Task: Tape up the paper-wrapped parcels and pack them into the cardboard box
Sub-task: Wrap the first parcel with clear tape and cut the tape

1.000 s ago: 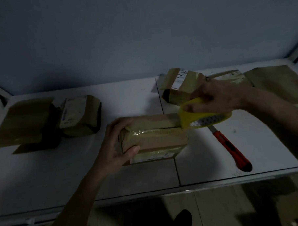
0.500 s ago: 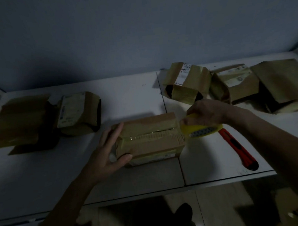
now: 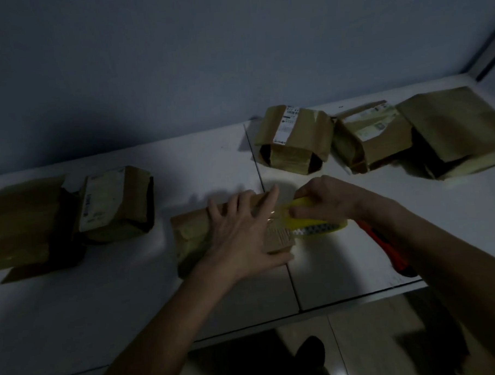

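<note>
A brown paper-wrapped parcel [image 3: 191, 235] lies near the front middle of the white table [image 3: 200, 166]. My left hand [image 3: 245, 232] lies flat on top of it, fingers spread, pressing on the tape strip. My right hand [image 3: 323, 201] grips a yellow tape roll [image 3: 316, 227] at the parcel's right end. Two more wrapped parcels [image 3: 295, 140] [image 3: 372, 139] stand at the back right. Another labelled parcel [image 3: 113, 204] sits at the left.
An orange utility knife [image 3: 385, 249] lies on the table under my right forearm. Folded brown paper or a box flap [image 3: 453, 127] rests at the far right, and another brown piece [image 3: 21, 222] at the far left. The table's front edge runs just below my arms.
My left hand has moved from the parcel's left end onto its top, pressing flat. My right hand with the tape roll has dropped to the parcel's right end.
</note>
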